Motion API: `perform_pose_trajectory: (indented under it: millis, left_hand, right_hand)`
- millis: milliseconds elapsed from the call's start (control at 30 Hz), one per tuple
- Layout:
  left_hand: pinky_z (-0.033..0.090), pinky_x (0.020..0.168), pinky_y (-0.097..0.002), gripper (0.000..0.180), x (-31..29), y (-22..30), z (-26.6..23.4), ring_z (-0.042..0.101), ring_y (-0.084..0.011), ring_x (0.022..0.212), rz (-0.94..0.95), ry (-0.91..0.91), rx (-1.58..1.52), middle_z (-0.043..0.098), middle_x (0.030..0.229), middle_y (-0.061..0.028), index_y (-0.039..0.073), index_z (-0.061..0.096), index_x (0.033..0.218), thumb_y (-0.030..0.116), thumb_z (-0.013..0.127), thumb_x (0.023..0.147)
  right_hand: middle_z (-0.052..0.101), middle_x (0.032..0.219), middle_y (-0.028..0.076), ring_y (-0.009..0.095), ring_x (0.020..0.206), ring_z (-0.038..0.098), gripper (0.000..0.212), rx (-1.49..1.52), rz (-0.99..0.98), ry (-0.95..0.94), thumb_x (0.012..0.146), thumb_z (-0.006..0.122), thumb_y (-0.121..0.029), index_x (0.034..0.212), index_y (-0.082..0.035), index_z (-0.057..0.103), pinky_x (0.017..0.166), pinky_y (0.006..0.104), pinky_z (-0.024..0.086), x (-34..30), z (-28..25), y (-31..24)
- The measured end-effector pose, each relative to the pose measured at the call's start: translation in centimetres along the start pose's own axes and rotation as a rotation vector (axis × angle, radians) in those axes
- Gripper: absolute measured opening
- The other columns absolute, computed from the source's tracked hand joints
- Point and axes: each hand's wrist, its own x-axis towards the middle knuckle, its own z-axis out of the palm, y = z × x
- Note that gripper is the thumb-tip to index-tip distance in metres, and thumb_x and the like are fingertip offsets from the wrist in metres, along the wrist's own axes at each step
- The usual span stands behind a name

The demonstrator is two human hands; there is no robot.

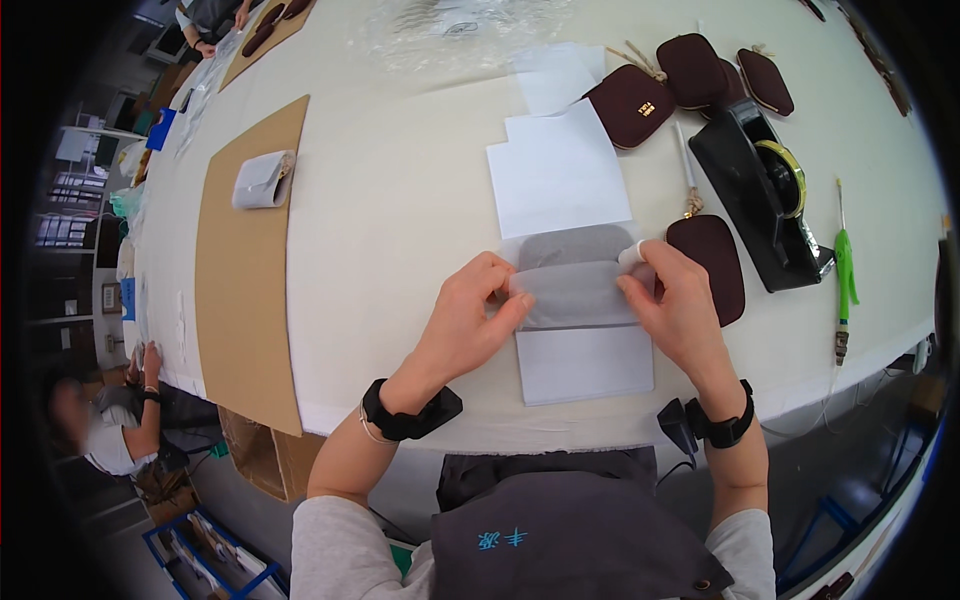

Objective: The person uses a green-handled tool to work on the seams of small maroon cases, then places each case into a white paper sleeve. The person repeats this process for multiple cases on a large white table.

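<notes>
In front of me a translucent whitish sheet (575, 297) is folded over a flat grey piece with rounded corners (570, 244). My left hand (468, 315) pinches the sheet's left edge between thumb and fingers. At the right edge, my right hand (682, 308) pinches the same sheet; a white cover wraps one of its fingertips. White paper (585, 368) lies beneath, sticking out toward me. Just right of my right hand rests a dark brown zip pouch (718, 262) with a beige cord, partly hidden by that hand.
A black tape dispenser (745, 190) stands to the right, beside a green-handled tool (846, 270). Several brown pouches (690, 70) lie at the back right, near white sheets (555, 175). Leftward, a cardboard sheet (245, 300) carries a wrapped pouch (263, 181). Other people work along the left.
</notes>
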Motion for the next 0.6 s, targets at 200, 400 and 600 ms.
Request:
perform_pose_trajectory:
  millis: [200,400,600]
  left_hand:
    - [0.041,0.061,-0.0241,0.019,-0.1,0.0,-0.3,0.046,-0.0093,0.066,-0.134,-0.008,-0.017,0.052,0.073,-0.0013,0.000,0.053,0.073,0.009,0.066,0.083]
    - [0.043,0.066,-0.0287,0.014,-0.6,0.1,-0.4,0.051,-0.0159,0.074,-0.085,0.069,0.177,0.054,0.083,-0.0053,0.002,0.055,0.081,0.007,0.068,0.080]
    - [0.040,0.094,-0.0423,0.040,-1.9,3.1,1.7,0.048,-0.0332,0.113,0.489,-0.048,0.585,0.051,0.122,-0.0153,0.000,0.057,0.112,0.010,0.071,0.076]
  right_hand:
    - [0.053,0.068,0.011,0.022,0.058,0.051,0.020,0.042,0.067,-0.031,0.077,0.066,0.001,0.094,0.003,0.056,0.058,0.0320,0.043,0.8,-0.2,0.1]
    - [0.050,0.065,0.011,0.019,0.058,0.049,0.022,0.095,0.149,-0.073,0.078,0.066,0.000,0.095,0.004,0.053,0.057,0.0310,0.042,1.5,-0.3,-0.1]
    - [0.053,0.066,0.012,0.021,0.057,0.052,0.025,0.089,0.135,-0.097,0.078,0.066,0.000,0.098,0.002,0.051,0.056,0.0315,0.043,1.9,-0.3,0.2]
